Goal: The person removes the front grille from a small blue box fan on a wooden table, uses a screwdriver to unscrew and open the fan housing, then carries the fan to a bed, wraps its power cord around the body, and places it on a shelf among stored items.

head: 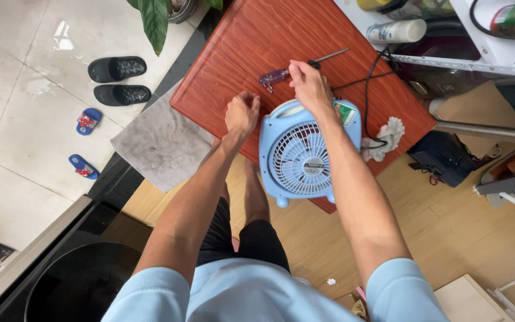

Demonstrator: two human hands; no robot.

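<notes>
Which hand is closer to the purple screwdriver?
Right. The right hand touches the purple screwdriver at its handle; the left hand is a closed fist below it, apart.

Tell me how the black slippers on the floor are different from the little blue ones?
The black slippers are much bigger than the blue slippers. The black slippers are plain and dark; the blue slippers carry red decoration on top. The black slippers lie close together, side by side, while the blue slippers lie apart. Both pairs sit on the pale tiled floor.
</notes>
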